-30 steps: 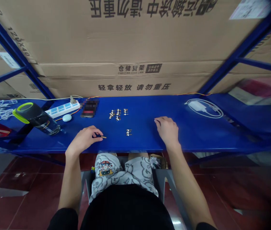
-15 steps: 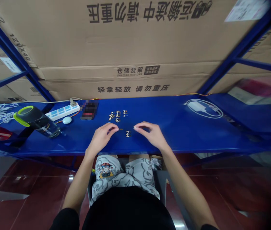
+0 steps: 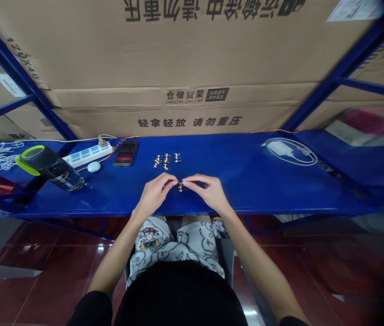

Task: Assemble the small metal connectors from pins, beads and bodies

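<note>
My left hand (image 3: 155,194) pinched a thin stick (image 3: 179,182) between thumb and fingertips; my right hand (image 3: 213,194), closed likewise, pinched a small white piece (image 3: 183,183). They stood end to end over the blue shelf (image 3: 246,181), whether touching I couldn't tell, near a few small parts (image 3: 181,189). A larger cluster (image 3: 167,159) lay farther back.

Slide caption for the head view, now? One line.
Left hand pinches a thin piece close to the white piece in the right hand, over a blue tabletop near small parts.
</note>
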`<state>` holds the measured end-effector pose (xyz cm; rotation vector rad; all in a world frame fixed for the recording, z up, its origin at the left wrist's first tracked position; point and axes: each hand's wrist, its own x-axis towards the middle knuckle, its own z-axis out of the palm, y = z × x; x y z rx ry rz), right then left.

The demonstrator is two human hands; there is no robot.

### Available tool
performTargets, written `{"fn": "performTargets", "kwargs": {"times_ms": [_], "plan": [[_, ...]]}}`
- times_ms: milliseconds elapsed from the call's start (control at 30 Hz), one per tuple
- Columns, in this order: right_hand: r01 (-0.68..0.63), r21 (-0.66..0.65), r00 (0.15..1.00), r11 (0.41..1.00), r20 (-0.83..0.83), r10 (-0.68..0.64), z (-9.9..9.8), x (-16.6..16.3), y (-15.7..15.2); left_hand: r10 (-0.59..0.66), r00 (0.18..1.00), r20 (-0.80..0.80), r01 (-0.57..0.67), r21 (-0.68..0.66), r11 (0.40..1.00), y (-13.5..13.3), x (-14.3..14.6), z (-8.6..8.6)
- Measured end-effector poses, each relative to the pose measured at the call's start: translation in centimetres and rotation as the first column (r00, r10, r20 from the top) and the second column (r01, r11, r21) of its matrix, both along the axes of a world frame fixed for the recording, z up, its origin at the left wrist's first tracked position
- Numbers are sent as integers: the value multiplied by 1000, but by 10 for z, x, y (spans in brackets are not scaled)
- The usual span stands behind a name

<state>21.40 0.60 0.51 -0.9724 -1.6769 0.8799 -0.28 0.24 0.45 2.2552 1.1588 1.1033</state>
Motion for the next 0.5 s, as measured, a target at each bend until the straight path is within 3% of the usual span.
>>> {"fn": "performTargets", "kwargs": {"times_ms": [200,500], "plan": [[-18,-7,1000,1000,-23,18,2,0,-1,26,1000,13,-26,15,1000,-1,0,1],[-109,-86,994,990,-36,107,6,0,-2,-37,998,44,36,23,999,-2,-1,2]]}}
